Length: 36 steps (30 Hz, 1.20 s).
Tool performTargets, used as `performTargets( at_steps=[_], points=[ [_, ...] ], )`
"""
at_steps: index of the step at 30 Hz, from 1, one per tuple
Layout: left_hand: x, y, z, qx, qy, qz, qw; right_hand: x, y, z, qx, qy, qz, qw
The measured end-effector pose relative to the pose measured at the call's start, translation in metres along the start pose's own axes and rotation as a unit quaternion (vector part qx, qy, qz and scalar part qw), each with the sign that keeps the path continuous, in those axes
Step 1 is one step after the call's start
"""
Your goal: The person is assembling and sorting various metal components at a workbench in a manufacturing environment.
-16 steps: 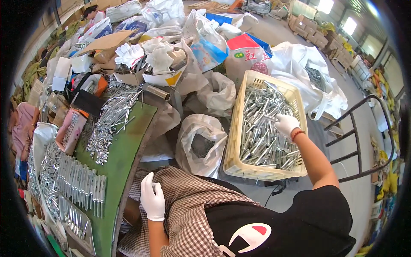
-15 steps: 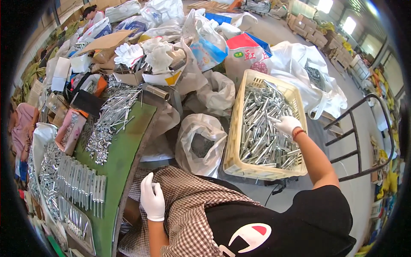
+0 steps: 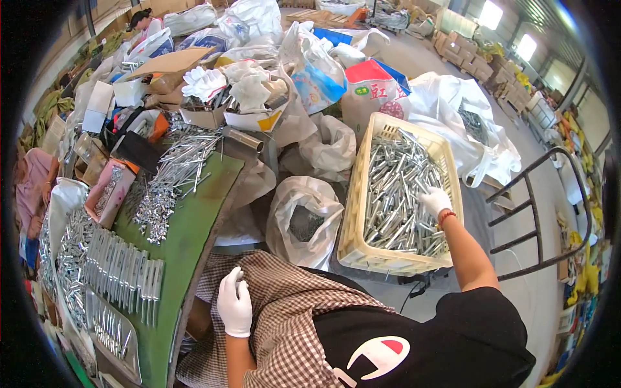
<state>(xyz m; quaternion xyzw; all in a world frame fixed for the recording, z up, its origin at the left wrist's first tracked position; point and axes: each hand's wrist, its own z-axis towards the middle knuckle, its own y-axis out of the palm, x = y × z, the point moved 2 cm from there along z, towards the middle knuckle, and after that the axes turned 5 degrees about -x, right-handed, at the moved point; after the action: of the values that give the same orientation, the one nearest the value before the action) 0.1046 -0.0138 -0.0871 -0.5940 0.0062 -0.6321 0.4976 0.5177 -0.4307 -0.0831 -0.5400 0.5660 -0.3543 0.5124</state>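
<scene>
My right hand, in a white glove with a red band at the wrist, reaches into a cream plastic crate heaped with silvery metal tubes. Its fingers are bent down among the tubes, fingertips partly hidden; what they grip does not show. My left hand, also white-gloved, hovers over my checked apron, beside the green tabletop. Its fingers are loosely bent and apart, with nothing in them. On that tabletop lies a row of metal pieces, left of this hand.
An open white sack stands left of the crate. A black metal frame rises on its right. Loose rods and small metal parts cover the table's far end. Another person is at the left edge.
My right hand has shifted slightly within the crate, its fingers now pointing further down into the tubes. My left hand stays raised over the apron. The view has tilted slightly.
</scene>
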Motion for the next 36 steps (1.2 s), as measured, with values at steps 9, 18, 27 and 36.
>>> performTargets(
  at_steps=[9,18,27,36],
  points=[
    [0.053,0.002,0.025,-0.117,-0.055,-0.299,0.945,-0.239,-0.057,-0.092,0.025,-0.385,0.362,0.849],
    [0.052,0.030,0.022,-0.026,-0.204,-0.639,0.741,-0.348,0.030,-0.209,-0.137,-0.503,0.259,0.813],
    [0.011,0.029,0.008,0.011,-0.181,-0.783,0.595,-0.247,-0.006,-0.043,0.231,-0.500,0.068,0.832],
    [0.010,0.031,0.006,0.007,-0.252,-0.799,0.546,-0.044,-0.008,0.080,0.094,-0.193,-0.328,0.920]
  ],
)
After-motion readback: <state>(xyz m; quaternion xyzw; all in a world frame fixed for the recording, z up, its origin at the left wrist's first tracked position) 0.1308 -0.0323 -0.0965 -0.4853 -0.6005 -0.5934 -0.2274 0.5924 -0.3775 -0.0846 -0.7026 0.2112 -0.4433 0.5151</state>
